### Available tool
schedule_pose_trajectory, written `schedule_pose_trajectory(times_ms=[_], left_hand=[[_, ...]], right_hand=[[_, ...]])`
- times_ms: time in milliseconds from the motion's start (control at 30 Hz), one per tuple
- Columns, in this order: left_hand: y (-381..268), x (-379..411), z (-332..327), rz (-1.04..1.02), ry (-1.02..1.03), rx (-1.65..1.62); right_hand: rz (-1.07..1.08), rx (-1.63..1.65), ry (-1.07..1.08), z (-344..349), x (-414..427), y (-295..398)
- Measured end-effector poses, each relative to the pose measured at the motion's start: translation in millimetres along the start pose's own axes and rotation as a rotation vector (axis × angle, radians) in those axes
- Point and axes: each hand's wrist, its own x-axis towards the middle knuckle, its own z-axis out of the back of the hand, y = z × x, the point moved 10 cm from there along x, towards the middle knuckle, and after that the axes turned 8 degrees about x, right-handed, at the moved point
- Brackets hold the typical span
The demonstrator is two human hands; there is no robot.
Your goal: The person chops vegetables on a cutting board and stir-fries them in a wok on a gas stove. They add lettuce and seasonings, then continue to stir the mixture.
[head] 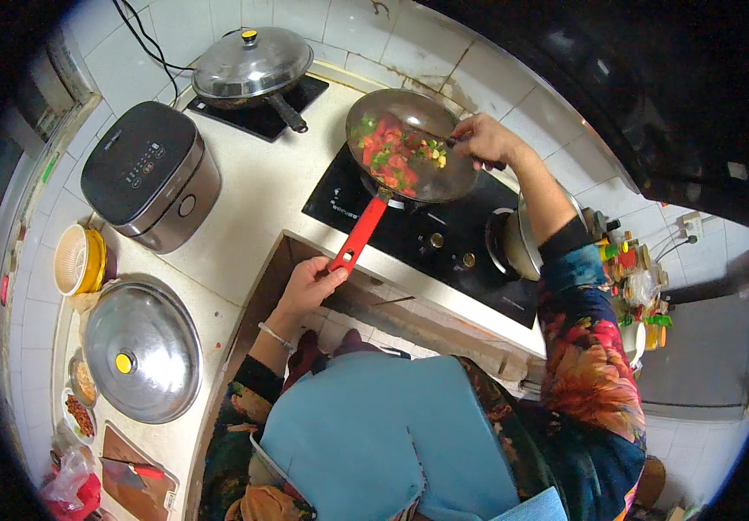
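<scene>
My left hand (306, 286) grips the end of the red handle (363, 234) of a frying pan (456, 185). The pan sits, tilted in this view, over the left part of a black glass gas hob (407, 231); I cannot tell whether it touches the burner. Inside are red chopped pieces, apparently tomato (387, 146), with green bits among them. Reaching over the pan's right side, my right hand (486, 140) is closed around a dark-handled cooking utensil (498, 165). Small yellow and green pieces (436, 154) lie near its working end, which is blurred.
A lidded pan (254, 65) stands on a black cooktop at the back left, beside a rice cooker (153, 176). A loose metal lid (143, 352) and a cleaver (124, 472) on a cutting board (120, 446) lie left. Another pan (523, 238) occupies the hob's right. The range hood (583, 84) overhangs.
</scene>
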Motion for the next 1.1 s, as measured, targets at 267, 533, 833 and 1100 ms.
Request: schedule_pose_trajectory(times_ms=[267,533,833,1100], left_hand=[[2.0,-3.0,-2.2,0.040,0.021,-0.104],[4.8,-1.7,-16.4,0.000,0.048,-0.120],[5.4,-60.1,8.0,0.120,-0.109,0.120],[101.1,-183.0,9.5,0.377,-0.436,0.030]], right_hand=[[0.252,-0.705,-0.104,38.0,-129.7,25.5],[0.072,-0.341,-0.138,-19.8,-103.7,-30.8],[0.060,-0.705,-0.196,-11.8,-80.0,-58.5],[0.237,-0.543,-0.283,-35.1,-47.8,-71.3]])
